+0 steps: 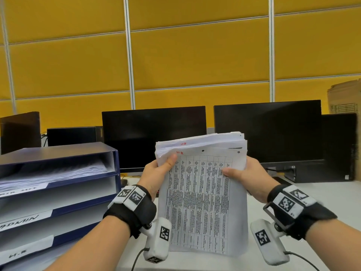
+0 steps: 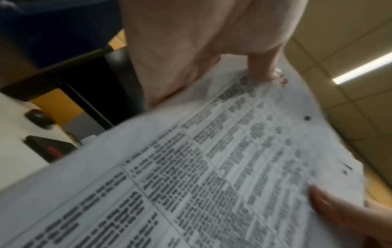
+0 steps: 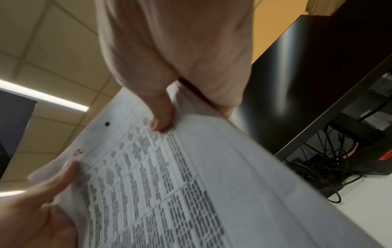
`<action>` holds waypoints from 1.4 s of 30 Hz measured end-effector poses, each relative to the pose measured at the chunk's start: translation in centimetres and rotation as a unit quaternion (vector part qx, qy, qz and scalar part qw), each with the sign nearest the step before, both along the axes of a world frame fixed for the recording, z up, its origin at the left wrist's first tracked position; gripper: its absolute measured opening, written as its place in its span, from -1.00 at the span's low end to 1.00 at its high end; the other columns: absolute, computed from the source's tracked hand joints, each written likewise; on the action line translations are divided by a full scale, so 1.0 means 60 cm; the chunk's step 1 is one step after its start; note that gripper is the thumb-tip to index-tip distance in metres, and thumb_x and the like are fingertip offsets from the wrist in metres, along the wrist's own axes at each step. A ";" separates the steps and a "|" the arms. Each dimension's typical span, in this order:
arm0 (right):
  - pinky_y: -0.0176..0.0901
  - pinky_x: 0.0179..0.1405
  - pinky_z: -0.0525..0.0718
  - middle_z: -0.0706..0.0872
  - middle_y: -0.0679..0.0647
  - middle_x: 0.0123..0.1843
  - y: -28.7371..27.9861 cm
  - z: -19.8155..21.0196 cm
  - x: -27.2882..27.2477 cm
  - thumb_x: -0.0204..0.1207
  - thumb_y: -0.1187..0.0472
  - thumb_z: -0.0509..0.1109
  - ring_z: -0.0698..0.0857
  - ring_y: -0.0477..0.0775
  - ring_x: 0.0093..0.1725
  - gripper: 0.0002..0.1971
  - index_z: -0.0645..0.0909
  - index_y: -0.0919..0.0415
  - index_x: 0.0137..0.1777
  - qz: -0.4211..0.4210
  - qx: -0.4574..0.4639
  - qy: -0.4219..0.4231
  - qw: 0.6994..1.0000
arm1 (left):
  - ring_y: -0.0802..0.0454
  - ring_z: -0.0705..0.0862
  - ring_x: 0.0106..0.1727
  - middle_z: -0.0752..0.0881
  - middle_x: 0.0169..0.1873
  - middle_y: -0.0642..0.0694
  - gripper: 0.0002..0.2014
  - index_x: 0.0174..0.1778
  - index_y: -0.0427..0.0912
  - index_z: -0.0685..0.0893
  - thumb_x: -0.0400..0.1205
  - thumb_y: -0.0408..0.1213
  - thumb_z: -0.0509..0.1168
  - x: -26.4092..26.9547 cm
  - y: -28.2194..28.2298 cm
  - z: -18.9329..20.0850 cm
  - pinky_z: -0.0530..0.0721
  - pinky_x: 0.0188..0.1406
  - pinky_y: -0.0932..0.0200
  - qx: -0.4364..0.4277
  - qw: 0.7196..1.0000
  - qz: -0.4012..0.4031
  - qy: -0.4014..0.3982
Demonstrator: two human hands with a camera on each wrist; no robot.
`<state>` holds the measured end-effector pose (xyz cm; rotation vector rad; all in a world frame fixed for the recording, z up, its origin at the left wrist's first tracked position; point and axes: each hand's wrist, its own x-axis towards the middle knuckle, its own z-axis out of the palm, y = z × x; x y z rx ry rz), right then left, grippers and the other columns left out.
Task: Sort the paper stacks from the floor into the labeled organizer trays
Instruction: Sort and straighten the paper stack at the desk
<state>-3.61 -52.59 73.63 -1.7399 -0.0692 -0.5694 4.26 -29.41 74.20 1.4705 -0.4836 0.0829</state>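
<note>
A thick paper stack point(image 1: 203, 192) with a printed table on its top sheet and "HR" in red near its top stands upright above the desk, held by both hands. My left hand point(image 1: 159, 172) grips its upper left edge, thumb on the front sheet. My right hand point(image 1: 242, 173) grips its upper right edge, thumb across the print. The wrist views show the paper stack point(image 2: 212, 176) point(image 3: 180, 176) close up and blurred, with my left hand point(image 2: 212, 50) and my right hand point(image 3: 169, 67) on it. The blue organizer point(image 1: 115, 167) stands at the left; its trays read "ADMIN" and "H.R".
The organizer's top tray holds papers point(image 1: 58, 171). Two dark monitors point(image 1: 154, 137) point(image 1: 267, 132) stand behind the stack before a yellow partition. A cardboard box point(image 1: 345, 98) sits far right. Cables point(image 3: 318, 167) lie under the right monitor. A black mouse point(image 2: 39, 118) rests on the white desk point(image 1: 320, 194).
</note>
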 end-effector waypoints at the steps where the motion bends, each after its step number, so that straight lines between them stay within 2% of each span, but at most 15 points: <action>1: 0.24 0.13 0.72 0.77 0.09 0.10 0.005 0.001 0.001 0.47 0.31 0.47 0.76 0.14 0.09 -0.69 0.58 0.13 0.20 -0.029 -0.011 -0.008 0.999 | -0.07 0.82 -0.07 0.83 -0.07 -0.10 -0.65 0.12 -0.13 0.69 0.55 0.04 0.36 -0.001 -0.005 0.001 0.77 -0.08 -0.05 -0.005 1.000 0.006 -0.002; 3: 0.10 0.11 0.71 0.73 0.01 0.08 0.020 0.007 0.004 0.52 0.30 0.44 0.71 0.08 0.10 -0.70 0.56 0.10 0.22 -0.093 -0.028 -0.032 0.995 | -0.07 0.81 0.00 0.82 -0.02 -0.09 -0.63 0.17 -0.09 0.67 0.57 0.08 0.34 -0.009 -0.018 0.006 0.74 0.08 -0.14 -0.024 0.999 0.036 -0.024; 6: -0.04 0.02 0.68 0.68 -0.04 0.08 0.041 0.018 0.006 0.59 0.28 0.36 0.66 0.01 0.09 -0.72 0.52 0.04 0.26 -0.144 -0.018 -0.083 0.986 | 0.00 0.76 0.02 0.76 0.00 -0.02 -0.64 0.15 -0.05 0.60 0.61 0.13 0.27 -0.022 -0.036 0.018 0.72 0.09 -0.09 -0.032 0.993 0.089 -0.077; 8: -0.19 -0.12 0.66 0.64 -0.12 0.04 0.053 0.022 0.006 0.62 0.24 0.31 0.66 -0.09 0.03 -0.76 0.48 -0.01 0.24 -0.132 -0.017 -0.102 0.986 | 0.06 0.70 0.01 0.69 -0.01 0.01 -0.67 0.18 -0.04 0.53 0.66 0.11 0.20 -0.029 -0.042 0.020 0.69 0.04 0.00 -0.016 0.990 0.107 -0.091; 11: -0.35 -0.23 0.60 0.58 -0.14 0.10 0.068 0.014 0.008 0.64 0.20 0.28 0.63 -0.18 0.02 -0.67 0.35 0.00 0.35 -0.084 -0.035 -0.083 0.992 | 0.01 0.68 0.05 0.66 0.02 -0.03 -0.69 0.25 -0.07 0.45 0.69 0.03 0.18 -0.025 -0.047 0.000 0.68 0.13 -0.07 0.000 0.992 0.112 -0.054; 13: -0.35 -0.27 0.61 0.53 -0.13 0.14 0.071 0.002 0.010 0.63 0.22 0.30 0.61 -0.20 0.00 -0.57 0.24 -0.02 0.42 -0.078 -0.044 -0.062 0.994 | -0.03 0.69 0.05 0.67 0.03 -0.08 -0.72 0.19 -0.06 0.45 0.68 0.02 0.21 -0.020 -0.047 -0.018 0.68 0.15 -0.10 -0.001 0.993 0.115 -0.028; 15: -0.29 -0.22 0.66 0.52 -0.06 0.20 0.065 -0.011 0.010 0.62 0.27 0.32 0.62 -0.13 0.03 -0.51 0.20 -0.03 0.44 -0.104 -0.024 -0.070 0.992 | -0.05 0.69 0.04 0.68 0.00 -0.09 -0.76 0.11 -0.03 0.45 0.66 0.02 0.24 -0.016 -0.043 -0.027 0.70 0.11 -0.08 -0.009 0.992 0.125 -0.020; 18: -0.08 0.00 0.72 0.56 -0.02 0.22 0.060 -0.022 0.008 0.59 0.30 0.35 0.64 -0.01 0.14 -0.52 0.26 0.00 0.41 -0.158 0.004 -0.092 0.983 | -0.06 0.70 0.04 0.69 -0.01 -0.10 -0.74 0.11 -0.06 0.48 0.66 0.02 0.25 -0.017 -0.039 -0.030 0.70 0.10 -0.10 -0.026 0.991 0.133 -0.012; 23: -0.08 0.00 0.72 0.57 -0.05 0.17 0.063 -0.027 0.008 0.57 0.30 0.38 0.65 -0.05 0.11 -0.52 0.30 0.04 0.41 -0.151 -0.001 -0.096 0.984 | 0.04 0.68 -0.01 0.67 -0.01 -0.05 -0.74 0.15 -0.05 0.47 0.67 0.01 0.23 -0.023 -0.049 -0.032 0.66 -0.09 0.09 -0.018 0.992 0.125 -0.009; 27: -0.04 -0.01 0.71 0.62 -0.05 0.09 0.056 -0.037 0.014 0.53 0.26 0.43 0.66 0.03 0.10 -0.63 0.43 0.02 0.26 -0.195 0.041 -0.098 0.975 | -0.06 0.73 0.06 0.75 0.03 -0.08 -0.64 0.16 -0.08 0.58 0.61 0.10 0.28 -0.014 -0.041 -0.037 0.69 0.16 -0.18 -0.024 0.993 0.115 0.020; 30: 0.17 0.08 0.72 0.66 -0.04 0.03 0.062 -0.046 0.017 0.55 0.17 0.41 0.68 0.08 0.09 -0.77 0.47 -0.03 0.14 -0.197 0.046 -0.072 0.977 | -0.06 0.75 0.07 0.78 0.03 -0.06 -0.55 0.17 -0.08 0.63 0.56 0.20 0.27 -0.013 -0.041 -0.050 0.67 0.21 -0.19 -0.018 0.994 0.108 0.027; 33: 0.13 0.08 0.72 0.64 -0.06 0.03 0.071 -0.041 0.015 0.59 0.17 0.37 0.66 0.06 0.09 -0.81 0.46 -0.02 0.12 -0.195 0.027 -0.088 0.976 | 0.07 0.67 -0.03 0.70 -0.03 0.02 -0.70 0.09 -0.04 0.52 0.65 0.11 0.21 -0.021 -0.049 -0.046 0.61 0.08 0.04 -0.040 0.990 0.136 0.028; 35: 0.09 0.08 0.71 0.64 -0.05 0.05 0.076 -0.036 0.015 0.59 0.18 0.36 0.65 0.03 0.09 -0.80 0.45 -0.01 0.14 -0.192 0.016 -0.106 0.976 | 0.11 0.59 -0.08 0.62 -0.06 0.06 -0.76 0.12 -0.02 0.46 0.69 0.04 0.17 -0.026 -0.055 -0.045 0.51 -0.02 0.11 -0.053 0.987 0.150 0.028; 38: 0.10 0.09 0.71 0.61 -0.05 0.08 0.079 -0.034 0.019 0.60 0.20 0.35 0.65 0.03 0.11 -0.73 0.40 -0.03 0.22 -0.172 -0.001 -0.076 0.982 | 0.08 0.61 -0.07 0.66 0.04 -0.06 -0.70 0.22 -0.13 0.46 0.71 -0.01 0.16 -0.023 -0.055 -0.054 0.51 -0.09 0.14 -0.046 0.986 0.161 0.021; 42: 0.10 0.10 0.71 0.61 -0.01 0.13 0.061 -0.032 0.020 0.53 0.34 0.38 0.64 0.04 0.10 -0.54 0.34 0.04 0.35 -0.162 0.018 -0.059 0.985 | 0.07 0.66 -0.10 0.65 -0.05 -0.03 -0.72 0.18 -0.03 0.40 0.66 -0.01 0.26 -0.017 -0.045 -0.042 0.65 -0.10 0.03 -0.022 0.987 0.159 -0.012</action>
